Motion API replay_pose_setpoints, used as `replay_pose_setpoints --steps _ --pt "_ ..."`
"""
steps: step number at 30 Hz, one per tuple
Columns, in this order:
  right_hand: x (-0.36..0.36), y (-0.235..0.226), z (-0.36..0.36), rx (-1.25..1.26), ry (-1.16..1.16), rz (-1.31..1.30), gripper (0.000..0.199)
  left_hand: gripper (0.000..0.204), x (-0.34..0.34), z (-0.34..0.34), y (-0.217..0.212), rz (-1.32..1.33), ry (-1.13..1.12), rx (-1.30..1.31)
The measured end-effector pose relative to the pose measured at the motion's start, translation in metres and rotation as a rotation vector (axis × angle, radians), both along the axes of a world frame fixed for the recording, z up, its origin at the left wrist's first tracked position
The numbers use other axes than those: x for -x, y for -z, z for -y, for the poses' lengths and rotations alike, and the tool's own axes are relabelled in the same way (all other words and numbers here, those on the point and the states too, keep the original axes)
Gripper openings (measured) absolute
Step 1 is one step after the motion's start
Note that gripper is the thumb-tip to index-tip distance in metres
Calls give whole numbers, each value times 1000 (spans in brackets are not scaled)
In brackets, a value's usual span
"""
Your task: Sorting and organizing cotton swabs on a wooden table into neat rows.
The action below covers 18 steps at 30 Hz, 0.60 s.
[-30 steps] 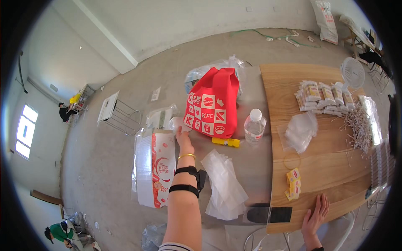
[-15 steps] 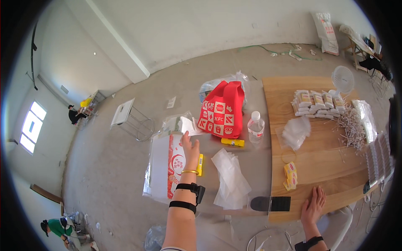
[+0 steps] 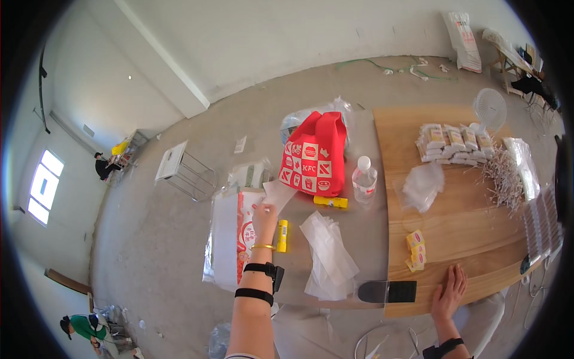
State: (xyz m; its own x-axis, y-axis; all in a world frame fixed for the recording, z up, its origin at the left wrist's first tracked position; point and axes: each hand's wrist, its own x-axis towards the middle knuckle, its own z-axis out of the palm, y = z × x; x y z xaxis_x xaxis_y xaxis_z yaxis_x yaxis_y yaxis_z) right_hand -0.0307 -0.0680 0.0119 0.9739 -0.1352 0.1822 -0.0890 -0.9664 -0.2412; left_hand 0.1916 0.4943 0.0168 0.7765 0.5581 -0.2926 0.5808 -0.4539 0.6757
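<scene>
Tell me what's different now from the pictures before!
The left hand has drawn back toward the person, its fingers now curled. The white sheet in front of it has slid the same way; whether the hand grips it is unclear. The yellow tube beside that hand, hidden at first, now shows fully. The right hand still lies on the wooden table; the red bag and bottle stayed put.

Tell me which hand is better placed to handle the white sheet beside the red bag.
Likely the left hand: it is at the lower end of the white sheet, while the right hand rests on the wooden tabletop, farther off to the right.
</scene>
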Motion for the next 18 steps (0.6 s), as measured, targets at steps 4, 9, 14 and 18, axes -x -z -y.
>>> replay_pose_setpoints --steps 4,9,14,18 --pt "-9 1 -10 -23 -48 6 60 53 -17 -52 45 260 -3 -243" --pt "-4 -5 -3 24 -5 -34 60 57 -64 -38 75 187 19 -265" --pt "-5 -2 -3 25 -19 -31 59 54 -79 -38 84 55 -102 -263" --pt "-8 -3 -9 -9 -47 -17 59 50 -73 -56 73 15 -166 -371"
